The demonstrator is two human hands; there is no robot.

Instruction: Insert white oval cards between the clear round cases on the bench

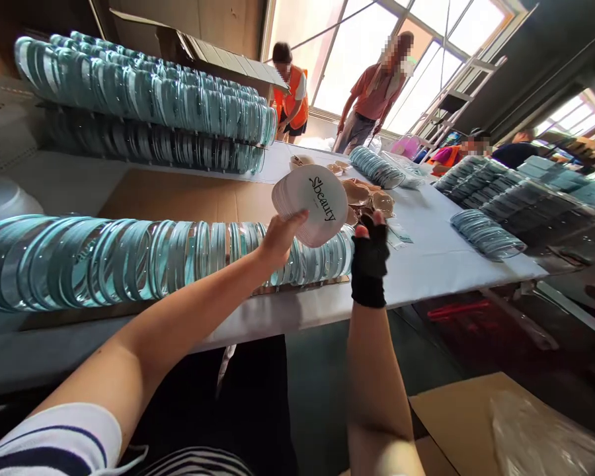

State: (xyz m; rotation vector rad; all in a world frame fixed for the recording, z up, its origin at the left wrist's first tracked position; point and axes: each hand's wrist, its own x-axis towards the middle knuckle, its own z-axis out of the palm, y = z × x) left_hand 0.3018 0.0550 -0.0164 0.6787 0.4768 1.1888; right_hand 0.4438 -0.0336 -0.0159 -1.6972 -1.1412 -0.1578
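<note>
My left hand is closed round the lower edge of a stack of white rounded cards, held up and tilted. The front card bears the dark word "beauty". To its right, my right hand, in a black fingerless glove, is raised with its fingers apart and nothing seen in them. Beneath and behind my left hand runs a long row of clear round plastic packs, standing on edge on the table. Beige cup-shaped pieces lie just beyond my right hand.
Stacked rows of clear packs stand at the back left, beside a cardboard box. More packs lie on the white table at right. People in orange are beyond it. Cardboard lies below at right.
</note>
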